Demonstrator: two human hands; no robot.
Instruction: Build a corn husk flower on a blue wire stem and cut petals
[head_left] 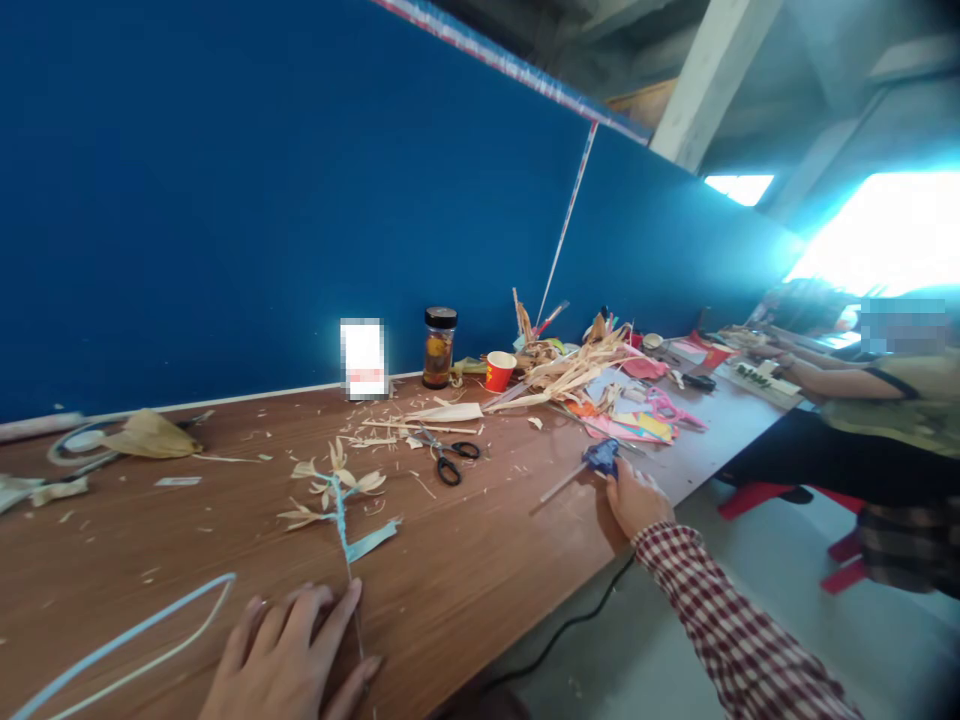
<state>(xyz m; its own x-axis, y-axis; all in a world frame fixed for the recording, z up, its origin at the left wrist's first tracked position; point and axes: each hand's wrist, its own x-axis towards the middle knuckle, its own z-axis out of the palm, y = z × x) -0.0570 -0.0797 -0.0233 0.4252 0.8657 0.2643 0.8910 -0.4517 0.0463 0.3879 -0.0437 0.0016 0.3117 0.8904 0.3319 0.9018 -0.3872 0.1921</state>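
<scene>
My left hand [289, 655] lies on the wooden table [465, 560] near its front edge, fingers flat and apart, its thumb and forefinger touching the thin stem of a dried-husk flower sprig [337, 490] wrapped in light blue tape. My right hand [636, 497], in a red checked sleeve, reaches out to the right and closes round the handle of a blue glue gun [600, 458] resting on the table, its nozzle pointing left. A black cord hangs from it below the table edge.
Black scissors [448, 458] lie behind the sprig. A light blue wire loop [127, 640] lies at the front left. A jar [439, 347], a red paper cup [499, 371], a heap of dried husks [570, 370], pink scissors [671, 408] and coloured paper sit further back. Another person [870, 420] sits at the far right.
</scene>
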